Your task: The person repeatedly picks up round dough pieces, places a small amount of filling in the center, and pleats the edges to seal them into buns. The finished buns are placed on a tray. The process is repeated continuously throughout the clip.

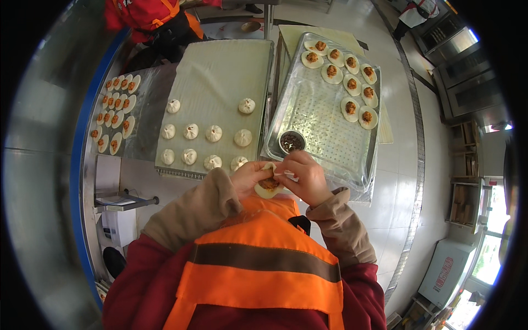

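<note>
Close in front of my orange apron, a round dough wrapper (267, 193) with reddish-brown filling is held between my hands. My left hand (248, 177) cradles it from the left, fingers curled around its edge. On the other side, my right hand (306, 180) pinches the upper right edge of the dough. Just beyond my right fingers stands a small round bowl (292, 142) with dark bits in it, on the corner of a perforated metal tray (322, 124). At the tray's far end lie several flat filled wrappers (350, 108).
Ahead to the left, pleated buns (213, 133) stand in rows on a cloth-lined tray (217, 71). More filled wrappers (116, 118) lie on the far-left counter. A person in red (151, 16) stands at the upper left; another person (416, 14) is at the upper right.
</note>
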The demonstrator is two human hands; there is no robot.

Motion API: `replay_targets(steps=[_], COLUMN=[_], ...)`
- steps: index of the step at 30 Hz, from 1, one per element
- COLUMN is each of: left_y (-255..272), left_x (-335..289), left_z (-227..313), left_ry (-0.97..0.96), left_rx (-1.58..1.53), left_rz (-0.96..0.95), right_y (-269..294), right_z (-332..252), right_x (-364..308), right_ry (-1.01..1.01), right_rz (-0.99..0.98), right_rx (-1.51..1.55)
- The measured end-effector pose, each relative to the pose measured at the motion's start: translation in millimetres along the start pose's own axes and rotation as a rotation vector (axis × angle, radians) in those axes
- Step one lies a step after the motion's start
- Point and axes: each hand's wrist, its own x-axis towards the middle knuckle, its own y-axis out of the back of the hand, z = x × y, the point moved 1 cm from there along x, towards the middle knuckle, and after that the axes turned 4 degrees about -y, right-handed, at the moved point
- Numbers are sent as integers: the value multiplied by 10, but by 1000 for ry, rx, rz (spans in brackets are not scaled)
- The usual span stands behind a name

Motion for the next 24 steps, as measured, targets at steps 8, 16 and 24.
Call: replay_targets(steps=[8, 16, 24], left_y=[140, -41, 99], left_x=[72, -63, 31], left_z=[97, 356, 212], left_ry=[139, 50, -135], left_rx=[488, 17, 260], left_rz=[-56, 27, 69], right_y=[-39, 43, -160], right_z=[-76, -59, -98], right_x=[125, 183, 138], right_ry=[139, -401, -169], right_rz=[-158, -108, -4], right_rx=[-66, 192, -1])
